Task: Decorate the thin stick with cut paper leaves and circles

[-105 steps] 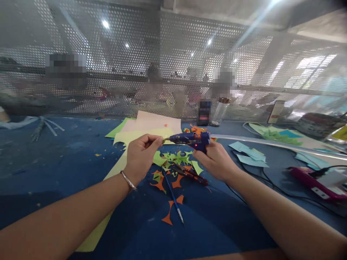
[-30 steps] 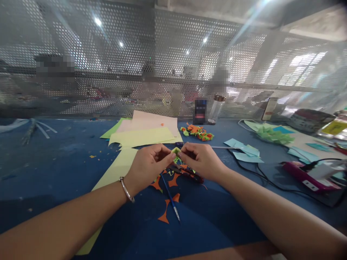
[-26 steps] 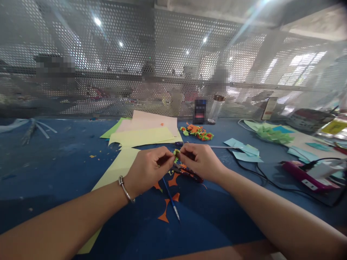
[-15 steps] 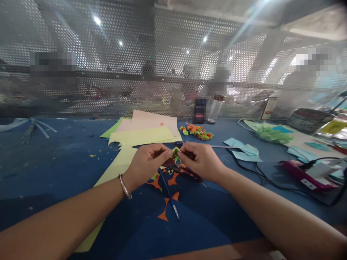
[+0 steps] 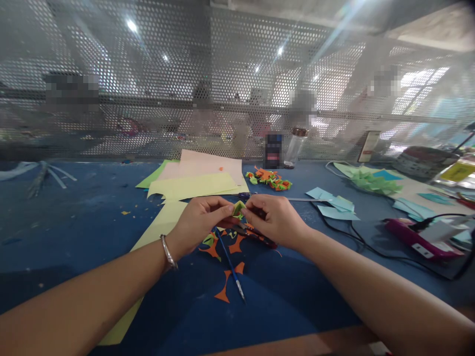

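A small folded piece of yellow-green paper (image 5: 239, 207) is pinched between both hands above the blue table. My left hand (image 5: 204, 217) grips its left side with thumb and fingers, and my right hand (image 5: 272, 217) grips the right side. Dark-handled scissors (image 5: 256, 234) lie just below the hands, partly covered by them. Close by rests a blue pen-like stick (image 5: 229, 262) with a pale, pointed lower end. Orange paper scraps (image 5: 223, 289) and green ones lie around it.
Yellow and pink paper sheets (image 5: 208, 160) lie behind the hands. Orange-and-green paper pieces (image 5: 270, 179) are heaped near a clear bottle (image 5: 295, 148). At right are light-blue paper pieces (image 5: 336, 202), black cables and a magenta power strip (image 5: 419, 240). A perforated metal screen (image 5: 166, 89) stands behind.
The folded paper between the fingers looks slightly more spread and turned. Both hands stay almost in place, still pinching it. The view has shifted slightly.
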Demonstrator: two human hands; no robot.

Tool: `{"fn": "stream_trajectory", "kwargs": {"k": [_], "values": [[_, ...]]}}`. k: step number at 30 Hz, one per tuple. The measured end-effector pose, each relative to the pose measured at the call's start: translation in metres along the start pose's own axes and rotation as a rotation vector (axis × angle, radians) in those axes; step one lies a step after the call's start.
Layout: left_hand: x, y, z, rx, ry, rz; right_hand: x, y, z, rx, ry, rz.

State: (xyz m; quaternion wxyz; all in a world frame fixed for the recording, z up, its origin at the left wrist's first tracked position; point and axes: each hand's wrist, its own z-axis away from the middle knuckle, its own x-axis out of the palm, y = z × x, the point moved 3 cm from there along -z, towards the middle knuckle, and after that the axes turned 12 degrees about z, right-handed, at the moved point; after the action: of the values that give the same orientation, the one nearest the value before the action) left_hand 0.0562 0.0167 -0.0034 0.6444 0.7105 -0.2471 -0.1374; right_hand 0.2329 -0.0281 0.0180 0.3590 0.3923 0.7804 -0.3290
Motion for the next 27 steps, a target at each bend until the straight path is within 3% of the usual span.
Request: {"fn": "stream_trajectory", "kwargs": {"k": [5,11,18,27], "values": [[0.000,-0.002,-0.002,-0.014,-0.002,0.043,0.001,-0.001,0.000,-0.002,-0.022,0.006],[-0.003,0.004,-0.003,0.028,0.081,0.041,0.002,0.000,0.000,0.000,-0.039,-0.021],[-0.005,0.010,-0.005,0.077,0.040,0.020,0.000,-0.001,0.001,-0.013,-0.048,-0.047],[-0.011,0.008,-0.008,0.027,-0.011,0.044,-0.001,0.003,0.001,-0.004,-0.032,-0.150]]}}
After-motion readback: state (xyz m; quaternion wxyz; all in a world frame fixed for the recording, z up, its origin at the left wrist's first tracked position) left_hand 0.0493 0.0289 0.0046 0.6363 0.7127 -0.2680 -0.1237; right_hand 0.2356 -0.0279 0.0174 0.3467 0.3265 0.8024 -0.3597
